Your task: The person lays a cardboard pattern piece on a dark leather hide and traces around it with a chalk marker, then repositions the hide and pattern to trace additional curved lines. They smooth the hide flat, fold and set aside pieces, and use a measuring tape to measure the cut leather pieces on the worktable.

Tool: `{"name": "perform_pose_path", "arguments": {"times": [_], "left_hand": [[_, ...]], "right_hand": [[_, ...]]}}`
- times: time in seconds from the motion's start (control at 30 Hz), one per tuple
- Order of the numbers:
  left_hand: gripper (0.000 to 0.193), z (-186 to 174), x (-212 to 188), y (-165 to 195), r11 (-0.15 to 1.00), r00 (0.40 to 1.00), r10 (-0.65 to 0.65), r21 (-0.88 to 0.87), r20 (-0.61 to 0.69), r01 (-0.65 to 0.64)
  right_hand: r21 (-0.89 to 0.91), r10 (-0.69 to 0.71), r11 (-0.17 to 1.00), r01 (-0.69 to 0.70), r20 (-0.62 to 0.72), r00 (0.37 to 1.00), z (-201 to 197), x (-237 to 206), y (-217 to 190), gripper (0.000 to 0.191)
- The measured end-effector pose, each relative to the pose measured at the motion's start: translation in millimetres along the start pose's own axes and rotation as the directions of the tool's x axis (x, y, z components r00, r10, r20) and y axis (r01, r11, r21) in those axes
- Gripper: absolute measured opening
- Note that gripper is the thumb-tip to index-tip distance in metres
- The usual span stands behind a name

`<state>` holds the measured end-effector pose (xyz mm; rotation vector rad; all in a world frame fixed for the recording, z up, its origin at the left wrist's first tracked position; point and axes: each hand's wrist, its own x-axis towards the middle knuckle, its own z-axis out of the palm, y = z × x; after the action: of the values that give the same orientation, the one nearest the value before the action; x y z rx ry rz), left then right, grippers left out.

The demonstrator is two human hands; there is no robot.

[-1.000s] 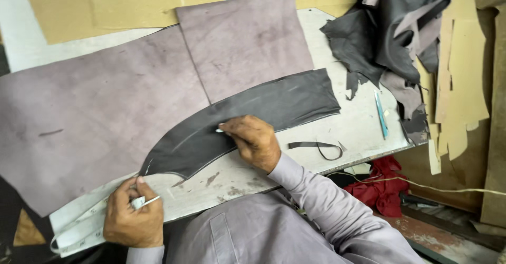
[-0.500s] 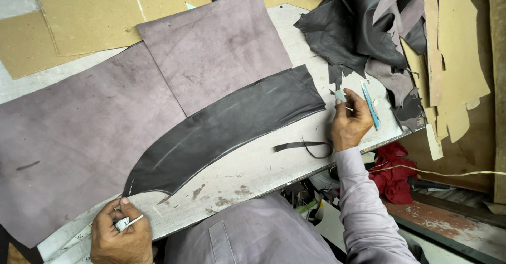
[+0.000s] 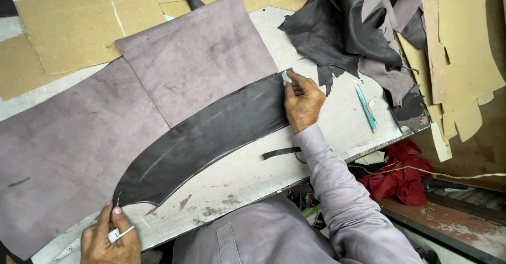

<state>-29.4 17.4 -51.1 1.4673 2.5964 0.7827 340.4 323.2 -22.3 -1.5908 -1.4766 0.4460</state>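
While it lies flat across the desk [image 3: 337, 132], the long curved dark leather piece [image 3: 211, 137] is pinned at both ends: its wide end sits under the right hand [image 3: 303, 101], its narrow tip under the fingertips of the left hand [image 3: 109, 237]. The right hand's grip is closed on a small pale chip, perhaps chalk [image 3: 286, 77], held at the piece's upper corner. The left hand's grip is curled around a thin white-handled tool [image 3: 120, 234], whose working end I cannot make out.

The piece looks thin, limp and light, likely to slide or buckle if pushed from one end; it would handle best pressed flat with spread fingers, or lifted by the wide end with the tip supported.

It overlaps large purple-grey suede sheets [image 3: 105, 132]. A narrow dark offcut strip [image 3: 280, 152] lies just beside the right sleeve, a teal-handled knife [image 3: 365, 104] near a heap of dark scraps [image 3: 358, 26], and tan cardboard patterns [image 3: 464, 48] beyond. Red cloth [image 3: 400, 174] sits below the desk edge.

The left hand is cut off by the frame, and the heap hides the desk's far corner.
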Motion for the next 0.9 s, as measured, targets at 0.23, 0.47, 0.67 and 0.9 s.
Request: {"name": "perform_pose_path", "arguments": {"times": [0.23, 0.47, 0.67, 0.9], "left_hand": [[0.024, 7, 0, -7, 0.998, 0.998, -0.058, 0.006, -0.033, 0.058], [0.022, 13, -8, -20, 0.998, 0.996, -0.06, 0.03, -0.068, 0.062], [0.022, 17, -14, -30, 0.999, 0.997, -0.048, 0.023, -0.062, 0.049], [0.021, 15, -14, -30, 0.997, 0.997, -0.066, 0.032, -0.043, 0.067]], "right_hand": [[-0.004, -0.094, 0.996, 0.094, 0.015, 0.995, 7, 6, -1, 0.02], [0.014, -0.117, 0.993, 0.116, 0.019, 0.993, 9, 10, 0, 0.016], [0.106, -0.035, 0.994, 0.03, 0.052, 0.998, -5, 9, 7, 0.017], [0.101, 0.124, 0.988, -0.118, -0.051, 0.991, -90, 45, 67, 0.023]]}}
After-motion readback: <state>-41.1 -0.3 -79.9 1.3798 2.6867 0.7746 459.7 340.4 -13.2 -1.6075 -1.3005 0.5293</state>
